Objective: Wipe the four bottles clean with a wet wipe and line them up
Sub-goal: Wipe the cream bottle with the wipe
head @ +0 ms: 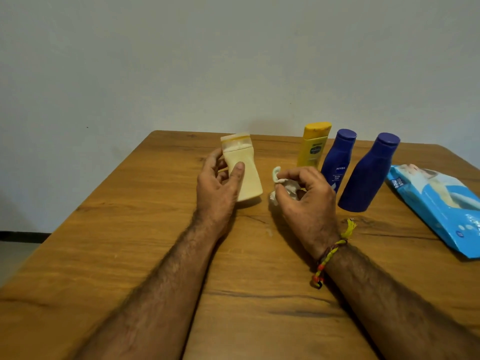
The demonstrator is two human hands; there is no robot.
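Note:
My left hand (218, 185) grips a pale cream bottle (244, 170) that stands upright on the wooden table (130, 242), thumb on its front and fingers behind it. My right hand (306, 196) pinches a crumpled white wet wipe (281, 184) just right of that bottle, close to the tabletop. Three more bottles stand upright in a row behind and to the right: a yellow bottle (313, 146), a blue bottle with a white label (337, 159), partly hidden by my right hand, and a larger plain blue bottle (368, 175).
A light blue pack of wet wipes (436, 206) lies flat near the table's right edge. A plain wall (233, 61) rises just behind the table's far edge. The floor (18, 255) shows past the left edge.

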